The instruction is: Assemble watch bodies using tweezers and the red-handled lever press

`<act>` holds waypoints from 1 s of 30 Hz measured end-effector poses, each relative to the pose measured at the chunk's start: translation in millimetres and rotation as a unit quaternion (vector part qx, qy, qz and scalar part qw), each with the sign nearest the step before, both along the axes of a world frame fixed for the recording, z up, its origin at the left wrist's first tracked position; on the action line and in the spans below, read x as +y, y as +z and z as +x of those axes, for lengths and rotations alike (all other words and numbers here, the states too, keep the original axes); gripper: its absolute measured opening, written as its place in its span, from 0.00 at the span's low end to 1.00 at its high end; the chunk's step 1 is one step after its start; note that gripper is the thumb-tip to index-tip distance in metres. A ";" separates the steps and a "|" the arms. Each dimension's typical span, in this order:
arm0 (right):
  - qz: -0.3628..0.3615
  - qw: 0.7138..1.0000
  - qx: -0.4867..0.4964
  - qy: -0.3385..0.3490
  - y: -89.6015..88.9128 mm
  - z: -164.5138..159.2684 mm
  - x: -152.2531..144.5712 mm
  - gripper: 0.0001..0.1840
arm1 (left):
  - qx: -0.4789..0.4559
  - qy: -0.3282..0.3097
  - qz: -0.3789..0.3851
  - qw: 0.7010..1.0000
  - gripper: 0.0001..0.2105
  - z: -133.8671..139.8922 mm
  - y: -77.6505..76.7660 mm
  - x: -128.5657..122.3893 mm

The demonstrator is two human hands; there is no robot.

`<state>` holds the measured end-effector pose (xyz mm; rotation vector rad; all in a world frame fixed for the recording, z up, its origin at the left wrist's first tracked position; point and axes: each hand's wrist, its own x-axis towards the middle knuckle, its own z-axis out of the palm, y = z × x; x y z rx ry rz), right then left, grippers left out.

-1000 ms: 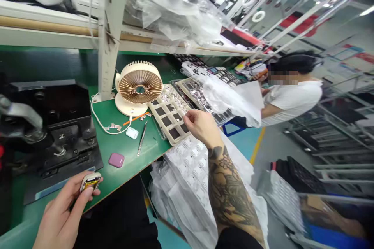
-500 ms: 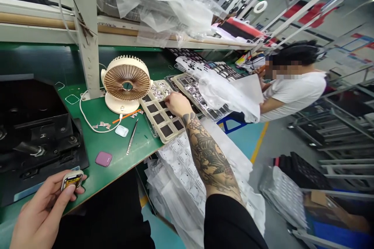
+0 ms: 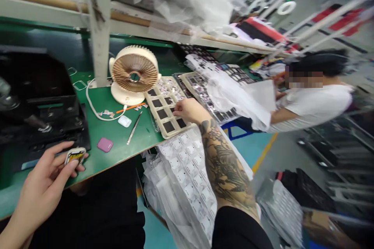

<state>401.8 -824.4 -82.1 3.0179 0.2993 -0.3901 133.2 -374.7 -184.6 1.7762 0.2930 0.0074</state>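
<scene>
A bright, cluttered workshop, with a green worktop [image 3: 147, 128] running under a shelf [image 3: 49, 11] loaded with crumpled plastic bags [image 3: 187, 0]. Your left hand [image 3: 43, 181] is near the front edge, thumb and fingers clamped on a small open case [image 3: 75, 156] with a pale frame and yellow inside. Your right hand [image 3: 191, 111] reaches over a cream divided tray [image 3: 168, 135], its fingertips drawn together at a compartment; you cannot tell whether they pinch anything. That hand hides some of the tray's right side, and your tattooed forearm crosses above the clear plastic trays [image 3: 189, 167] below the worktop.

A cream fan [image 3: 134, 76] stands close by the divided tray's far left corner, its white cable [image 3: 102, 119] looping towards an upright post [image 3: 101, 27]. Between your hands lie tweezers [image 3: 134, 127], a purple case [image 3: 105, 144], a small whitish case [image 3: 124, 121] and an orange stick [image 3: 131, 107]. A black machine [image 3: 58, 101] fills the left. To the right, a white sheet [image 3: 239, 93] partly covers another tray [image 3: 188, 79], near a seated co-worker [image 3: 315, 105].
</scene>
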 end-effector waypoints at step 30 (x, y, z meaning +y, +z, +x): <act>0.419 0.808 -0.018 0.414 11.0 -147.9 235.1 0.11 | -0.114 -0.121 0.058 0.984 0.09 10.4 38.7 -17.5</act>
